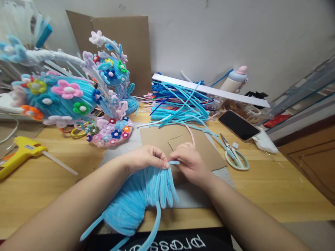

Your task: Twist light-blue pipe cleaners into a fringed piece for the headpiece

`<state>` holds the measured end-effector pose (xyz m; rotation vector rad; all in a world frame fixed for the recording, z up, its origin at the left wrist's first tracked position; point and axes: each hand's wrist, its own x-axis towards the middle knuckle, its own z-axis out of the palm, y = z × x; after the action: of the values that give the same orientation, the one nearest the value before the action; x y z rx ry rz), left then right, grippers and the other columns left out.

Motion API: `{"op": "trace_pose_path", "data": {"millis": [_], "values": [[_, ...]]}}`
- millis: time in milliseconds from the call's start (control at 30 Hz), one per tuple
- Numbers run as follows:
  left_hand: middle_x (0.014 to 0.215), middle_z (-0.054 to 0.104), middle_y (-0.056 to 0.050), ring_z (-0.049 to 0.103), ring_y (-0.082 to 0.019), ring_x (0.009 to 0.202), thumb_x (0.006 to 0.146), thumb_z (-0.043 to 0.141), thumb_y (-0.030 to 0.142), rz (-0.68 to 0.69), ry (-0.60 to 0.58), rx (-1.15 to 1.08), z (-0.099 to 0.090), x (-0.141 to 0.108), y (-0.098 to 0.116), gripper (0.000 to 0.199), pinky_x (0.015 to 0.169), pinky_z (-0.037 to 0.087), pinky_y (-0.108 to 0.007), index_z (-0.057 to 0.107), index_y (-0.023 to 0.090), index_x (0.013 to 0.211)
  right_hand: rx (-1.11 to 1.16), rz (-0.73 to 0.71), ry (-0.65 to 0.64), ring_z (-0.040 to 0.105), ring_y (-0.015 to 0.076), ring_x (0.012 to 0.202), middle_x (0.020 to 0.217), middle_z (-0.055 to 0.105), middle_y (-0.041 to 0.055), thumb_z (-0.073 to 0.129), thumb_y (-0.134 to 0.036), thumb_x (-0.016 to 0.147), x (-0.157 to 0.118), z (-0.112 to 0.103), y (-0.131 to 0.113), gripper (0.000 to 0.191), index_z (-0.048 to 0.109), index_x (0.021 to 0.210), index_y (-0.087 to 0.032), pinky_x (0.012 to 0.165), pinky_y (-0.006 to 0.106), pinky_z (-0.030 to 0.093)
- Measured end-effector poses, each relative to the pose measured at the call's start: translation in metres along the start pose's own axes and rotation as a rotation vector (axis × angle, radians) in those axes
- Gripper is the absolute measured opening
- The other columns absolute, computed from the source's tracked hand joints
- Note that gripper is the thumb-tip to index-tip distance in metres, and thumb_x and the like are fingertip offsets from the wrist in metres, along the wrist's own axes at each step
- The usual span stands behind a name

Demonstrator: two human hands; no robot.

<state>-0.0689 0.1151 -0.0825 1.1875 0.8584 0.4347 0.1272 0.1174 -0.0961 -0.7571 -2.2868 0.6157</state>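
Low at the table's front edge is a bulging piece wound from light blue pipe cleaners (125, 209), with a fringe of looped ends on its right and loose strands hanging below. My left hand (148, 158) pinches the top of that fringe between thumb and forefinger. Close beside it, my right hand (190, 163) is closed on the short end of a light blue pipe cleaner (174, 162) that sticks out from the pinched spot. Its fingertips are partly hidden. A pink pipe cleaner (191, 136) rises behind my right hand; whether the hand holds it, I cannot tell.
Cardboard (206, 150) lies behind my hands. A pile of blue pipe cleaners (180, 104) sits farther back. White-handled scissors (237, 160) and a phone (239, 124) are right. Flower-covered pipe-cleaner decorations (62, 99) and a yellow glue gun (23, 151) stand left.
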Motion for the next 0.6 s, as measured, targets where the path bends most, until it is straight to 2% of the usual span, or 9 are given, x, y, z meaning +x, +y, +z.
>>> {"op": "trace_pose_path", "data": {"millis": [100,200,267,300,333,400,433,500,600], "values": [[0.059,0.059,0.004,0.047,-0.007,0.055,0.060,0.068,0.023,-0.048,-0.090,0.021,0.001,-0.002,0.000,0.013,0.058,0.035,-0.020,0.065,0.014,0.069,-0.169,-0.274,0.062,0.050,0.0150,0.079,0.074,0.065,-0.0016,0.049,-0.014,0.081,-0.001,-0.005,0.000,0.017,0.062,0.082,-0.025,0.080,0.035,0.028],[0.059,0.060,0.003,0.048,-0.008,0.056,0.059,0.069,0.024,-0.034,-0.121,0.051,0.001,-0.004,0.000,0.014,0.060,0.036,-0.020,0.065,0.014,0.067,-0.233,-0.337,0.112,0.050,0.0164,0.089,0.089,0.066,-0.0036,0.053,-0.017,0.080,0.001,-0.007,-0.002,0.016,0.063,0.080,-0.029,0.088,0.037,0.026],[0.059,0.059,0.003,0.048,-0.008,0.056,0.059,0.069,0.027,-0.007,-0.080,0.073,0.000,-0.004,0.000,0.017,0.060,0.037,-0.021,0.064,0.013,0.067,-0.213,-0.219,0.161,0.048,0.0197,0.099,0.104,0.061,-0.0003,0.059,-0.025,0.077,0.003,-0.005,-0.001,0.009,0.062,0.085,-0.028,0.091,0.039,0.026],[0.059,0.059,0.003,0.048,-0.008,0.056,0.059,0.069,0.029,0.006,-0.034,0.087,0.000,-0.003,-0.001,0.018,0.059,0.037,-0.021,0.064,0.013,0.067,-0.193,-0.126,0.213,0.047,0.0216,0.102,0.108,0.057,0.0028,0.062,-0.030,0.074,0.004,-0.004,0.000,0.014,0.060,0.088,-0.026,0.092,0.040,0.028],[0.059,0.058,0.002,0.047,-0.008,0.055,0.060,0.068,0.031,0.017,0.028,0.105,0.000,-0.002,-0.002,0.021,0.058,0.036,-0.021,0.063,0.013,0.068,-0.164,-0.022,0.269,0.047,0.0228,0.101,0.107,0.056,0.0055,0.064,-0.034,0.071,0.005,-0.002,0.001,0.020,0.059,0.087,-0.024,0.090,0.040,0.030],[0.058,0.057,0.002,0.046,-0.009,0.053,0.061,0.066,0.036,0.029,0.175,0.159,-0.001,0.001,-0.005,0.026,0.054,0.036,-0.021,0.063,0.012,0.070,-0.056,0.194,0.323,0.051,0.0216,0.090,0.092,0.057,0.0063,0.063,-0.036,0.071,0.005,0.003,0.004,0.019,0.058,0.080,-0.020,0.083,0.037,0.036],[0.057,0.056,0.002,0.046,-0.009,0.052,0.061,0.065,0.038,0.033,0.241,0.196,0.000,0.003,-0.007,0.027,0.053,0.035,-0.021,0.062,0.012,0.070,0.035,0.300,0.300,0.053,0.0200,0.083,0.083,0.057,0.0051,0.059,-0.036,0.074,0.005,0.006,0.005,0.017,0.057,0.076,-0.019,0.078,0.034,0.039],[0.056,0.056,0.002,0.046,-0.009,0.051,0.062,0.062,0.040,0.036,0.329,0.281,0.000,0.005,-0.011,0.028,0.050,0.035,-0.020,0.062,0.013,0.070,0.265,0.480,0.164,0.053,0.0167,0.070,0.072,0.057,0.0031,0.050,-0.037,0.080,0.004,0.012,0.006,0.021,0.057,0.072,-0.018,0.068,0.030,0.042],[0.055,0.055,0.003,0.045,-0.009,0.049,0.065,0.059,0.040,0.055,0.366,0.391,0.002,0.007,-0.014,0.027,0.047,0.033,-0.020,0.062,0.013,0.068,0.525,0.618,0.022,0.051,0.0134,0.062,0.067,0.056,0.0011,0.053,-0.037,0.077,0.004,0.018,0.002,0.021,0.058,0.076,-0.017,0.059,0.026,0.041]]}}
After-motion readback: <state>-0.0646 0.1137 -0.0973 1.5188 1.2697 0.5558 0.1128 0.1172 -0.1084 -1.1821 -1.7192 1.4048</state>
